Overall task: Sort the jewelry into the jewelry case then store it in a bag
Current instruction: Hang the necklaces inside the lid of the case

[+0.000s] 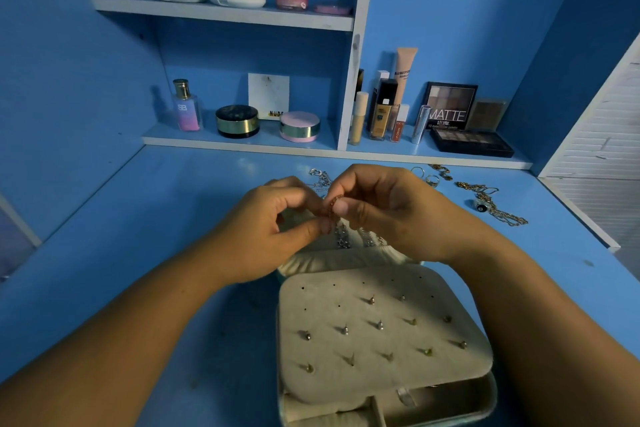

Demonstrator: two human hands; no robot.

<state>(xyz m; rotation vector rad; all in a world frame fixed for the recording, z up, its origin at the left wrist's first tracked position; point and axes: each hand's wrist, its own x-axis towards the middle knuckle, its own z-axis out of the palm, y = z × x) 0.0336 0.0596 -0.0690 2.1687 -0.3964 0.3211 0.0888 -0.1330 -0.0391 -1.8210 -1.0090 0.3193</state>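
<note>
Closest to me sits the open jewelry case (486, 404), a pale green shell lined in beige velvet, with its perforated beige earring panel (381, 380) folded over the near half. A good many small metal stud earrings (380, 325) are already pushed through it, though several holes in the far rows are bare. Beyond the panel, the case's far half holds a few silvery pieces (343, 240), partly hidden under my hands, so I can't tell what they are. Over that half my left hand (266, 236) and right hand (391, 211) meet, both pinching one small reddish-gold twisted ring (331, 207) between thumb and fingertips, clear of the velvet. Out on the blue desktop (156, 218) plenty waits: a tangled silver chain (320, 177) just behind my knuckles, and to the right two thin silver rings (432, 179), some loose gold chains (498, 208) and a chunky ring with a dark stone (480, 205) lying on them. By my reckoning the earrings are mostly sorted and I'm on the rings now. This one needs a slot, then the chains and other rings, then the case must be closed. I see no bag anywhere, so that last step hasn't begun.
</note>
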